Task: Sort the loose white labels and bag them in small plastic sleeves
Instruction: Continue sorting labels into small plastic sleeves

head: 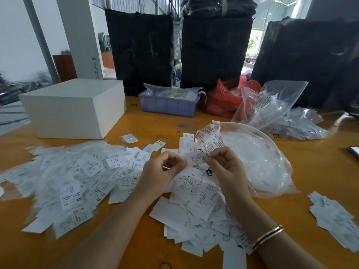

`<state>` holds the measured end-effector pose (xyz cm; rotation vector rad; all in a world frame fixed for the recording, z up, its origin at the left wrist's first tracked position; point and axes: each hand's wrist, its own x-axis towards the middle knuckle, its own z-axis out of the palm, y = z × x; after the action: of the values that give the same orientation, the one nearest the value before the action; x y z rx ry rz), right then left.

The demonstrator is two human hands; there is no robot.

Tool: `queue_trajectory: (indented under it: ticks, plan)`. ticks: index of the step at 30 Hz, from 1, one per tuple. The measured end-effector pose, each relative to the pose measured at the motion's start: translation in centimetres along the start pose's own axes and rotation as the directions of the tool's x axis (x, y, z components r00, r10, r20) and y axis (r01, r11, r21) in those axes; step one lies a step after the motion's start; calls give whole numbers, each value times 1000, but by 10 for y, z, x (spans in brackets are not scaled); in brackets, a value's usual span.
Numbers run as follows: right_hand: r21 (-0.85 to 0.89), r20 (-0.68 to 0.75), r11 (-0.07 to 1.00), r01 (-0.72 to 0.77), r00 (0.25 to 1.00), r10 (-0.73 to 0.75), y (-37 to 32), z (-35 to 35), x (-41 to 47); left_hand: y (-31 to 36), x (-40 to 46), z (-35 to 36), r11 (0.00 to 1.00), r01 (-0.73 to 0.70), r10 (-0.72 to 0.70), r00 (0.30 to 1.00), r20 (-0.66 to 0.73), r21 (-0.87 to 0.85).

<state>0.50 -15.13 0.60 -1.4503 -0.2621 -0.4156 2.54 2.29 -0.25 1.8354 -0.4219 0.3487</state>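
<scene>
White labels (196, 199) printed with small black text lie heaped on the orange-brown wooden table (310, 171), one pile directly under the person's forearms and a wider spread of sleeved labels (73, 177) off to the left, some showing XS, S and XL. Both hands hover just above the near pile. The right hand (225, 167) has its thumb and forefinger curled to pinch the edge of a single label (195, 158) held in a small plastic sleeve, and the left hand (161, 171), fingers curled, meets that same piece at its left edge, though the exact grip there is blurred. A bangle (268, 236) circles the right wrist. Just beside the right hand lies a large clear plastic bag (258, 162) full of pale contents. Farther back stand a white box (75, 107), a lilac plastic tray (169, 105), a red bag (223, 100) and more clear bags (272, 105). Another small stack of labels (334, 216) sits at the right edge.
</scene>
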Motion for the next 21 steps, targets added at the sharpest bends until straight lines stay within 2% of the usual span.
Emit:
queue_trajectory:
  ticks: [5,12,17,19,21]
  plan:
    - [-64,-6,998,-11,1000,11,0,-2,0,0,1,0,1000,-7,6,1000,-21,-13]
    - [-1,-36,1000,3,999,-4,-1,-1,0,-1,0,1,1000,-15,15,1000,11,25]
    - [78,-109,997,10,994,-2,-2,-3,2,-3,1,0,999,-4,4,1000,-7,44]
    - [-5,-105,1000,21,994,-22,-1,-5,2,-4,1,-1,999,-5,6,1000,-13,54]
    - [-192,-39,975,111,992,-121,-2,-5,1,-3,1,0,998,-12,12,1000,2,62]
